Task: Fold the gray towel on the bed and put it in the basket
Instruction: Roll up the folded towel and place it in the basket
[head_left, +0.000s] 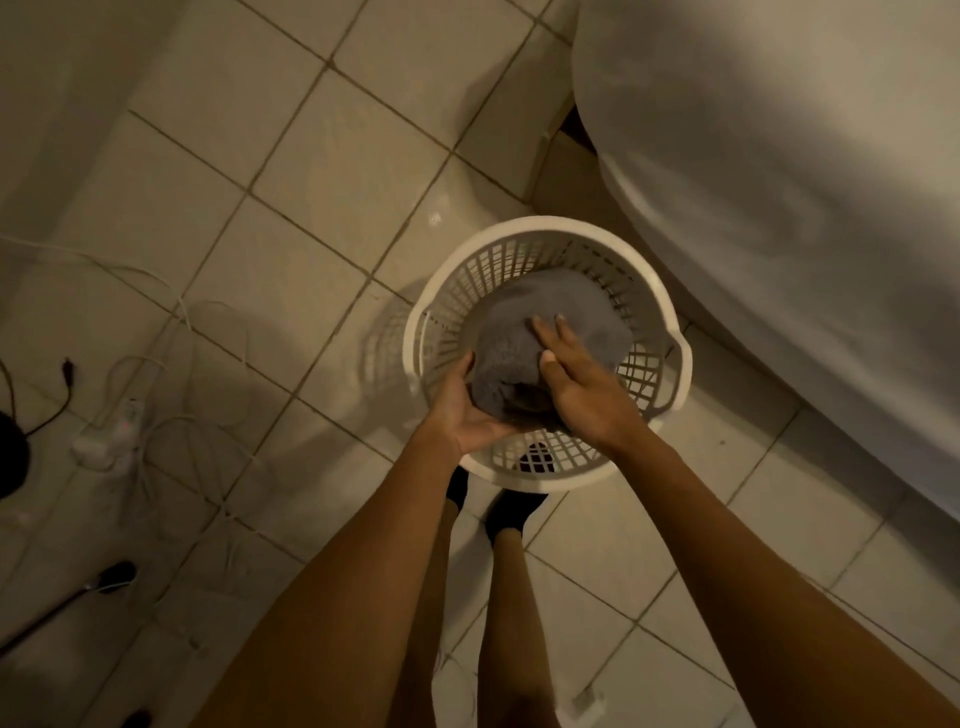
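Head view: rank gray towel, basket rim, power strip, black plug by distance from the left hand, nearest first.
From the left hand:
1. Gray towel: in the grip, over the basket.
2. Basket rim: just beyond the hand, around the towel.
3. Power strip: on the floor tiles, far to the left.
4. Black plug: farther left still, past the strip.

Gray towel (550, 332) folded into a thick soft bundle, sat inside the basket's mouth, near end raised, white round plastic basket (524, 478) with lattice walls stood upright on tiled floor beside the bed
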